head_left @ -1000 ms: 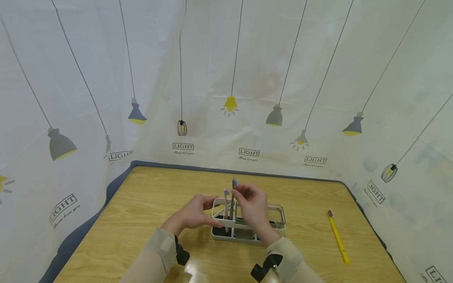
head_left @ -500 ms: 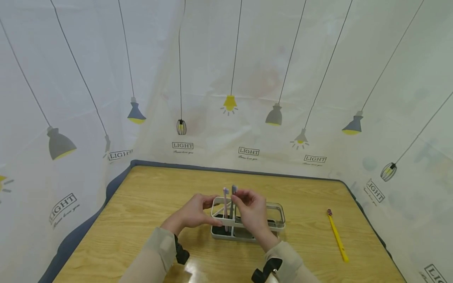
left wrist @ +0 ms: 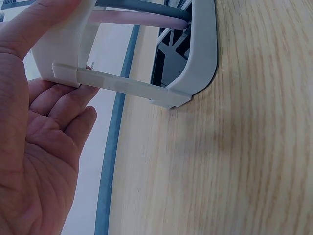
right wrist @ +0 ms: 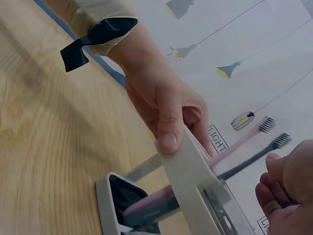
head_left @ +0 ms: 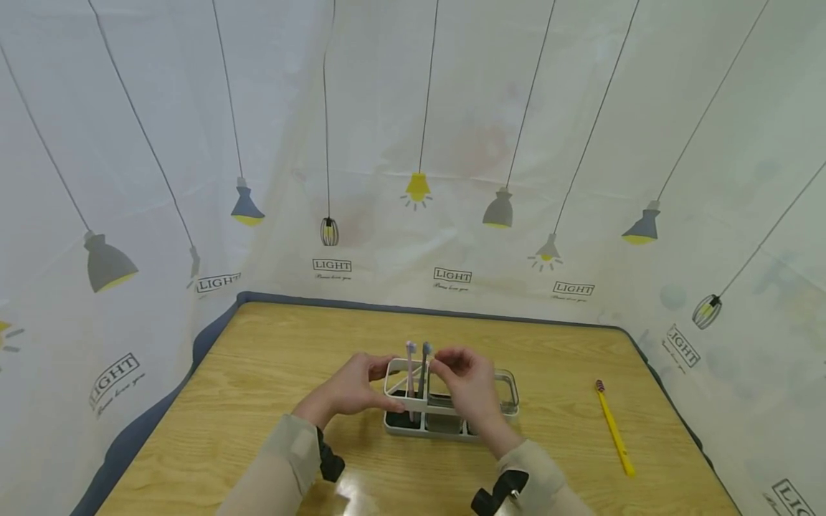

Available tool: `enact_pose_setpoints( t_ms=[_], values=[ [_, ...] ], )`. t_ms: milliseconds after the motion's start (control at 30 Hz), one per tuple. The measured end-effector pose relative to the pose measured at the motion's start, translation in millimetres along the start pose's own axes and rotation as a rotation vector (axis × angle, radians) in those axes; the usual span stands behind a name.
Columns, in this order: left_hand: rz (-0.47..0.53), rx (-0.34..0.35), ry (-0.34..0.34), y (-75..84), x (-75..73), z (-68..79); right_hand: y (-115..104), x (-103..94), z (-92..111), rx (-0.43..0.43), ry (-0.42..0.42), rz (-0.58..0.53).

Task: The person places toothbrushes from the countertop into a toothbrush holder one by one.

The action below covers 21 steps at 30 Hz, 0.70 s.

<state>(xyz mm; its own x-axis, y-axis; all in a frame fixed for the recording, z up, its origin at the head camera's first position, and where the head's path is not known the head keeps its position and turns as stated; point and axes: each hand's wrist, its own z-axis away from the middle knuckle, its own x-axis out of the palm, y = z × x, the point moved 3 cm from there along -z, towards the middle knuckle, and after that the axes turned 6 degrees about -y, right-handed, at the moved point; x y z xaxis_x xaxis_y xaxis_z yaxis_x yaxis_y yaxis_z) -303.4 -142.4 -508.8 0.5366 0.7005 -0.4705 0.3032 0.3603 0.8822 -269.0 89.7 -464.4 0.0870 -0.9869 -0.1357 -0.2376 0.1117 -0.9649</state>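
A white two-tier toothbrush holder (head_left: 445, 411) stands on the table. My left hand (head_left: 348, 387) grips the left end of its upper frame, thumb in front and fingers behind. Side by side in the left compartment stand a pink toothbrush (right wrist: 239, 145) and a dark grey toothbrush (right wrist: 252, 159), bristle heads up. Their lower ends reach the black base inset, as the right wrist view shows. My right hand (head_left: 474, 387) is just right of the grey toothbrush's head, fingers loosely bent, holding nothing; a small gap separates them in the right wrist view.
A yellow toothbrush (head_left: 615, 430) lies on the wooden table (head_left: 290, 337) to the right of the holder. Behind and beside the table hangs a pale curtain (head_left: 387, 107) printed with lamps. A blue edge (head_left: 361, 307) runs along the table's back.
The grey toothbrush has gone down into the holder beside the pink one. My right hand has let go of it and drawn slightly right. The left hand keeps its grip.
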Motion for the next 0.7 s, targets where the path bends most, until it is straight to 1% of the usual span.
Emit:
enact_pose_setpoints(
  t_ms=[167, 300, 367, 500, 600, 700],
  values=[
    [0.016, -0.012, -0.001, 0.9, 0.2, 1.1, -3, -22.9, 1, -0.017, 0.030, 0.027],
    [0.026, -0.026, -0.001, 2.5, 0.3, 3.4, -3, -47.7, -2, -0.011, 0.062, 0.071],
    [0.030, -0.028, -0.003, 2.6, 0.4, 3.4, -4, -62.6, -3, 0.014, 0.081, 0.111],
    [0.031, -0.030, -0.004, 2.4, 1.0, 2.1, -1, -100.3, -7, 0.052, 0.128, 0.243],
    [0.029, -0.031, -0.004, 3.1, 1.5, 2.0, 9, -135.7, -11, 0.068, 0.162, 0.362],
    [0.025, -0.031, -0.005, 2.9, 1.6, 2.0, 22, -174.2, -12, 0.111, 0.173, 0.518]
  ],
)
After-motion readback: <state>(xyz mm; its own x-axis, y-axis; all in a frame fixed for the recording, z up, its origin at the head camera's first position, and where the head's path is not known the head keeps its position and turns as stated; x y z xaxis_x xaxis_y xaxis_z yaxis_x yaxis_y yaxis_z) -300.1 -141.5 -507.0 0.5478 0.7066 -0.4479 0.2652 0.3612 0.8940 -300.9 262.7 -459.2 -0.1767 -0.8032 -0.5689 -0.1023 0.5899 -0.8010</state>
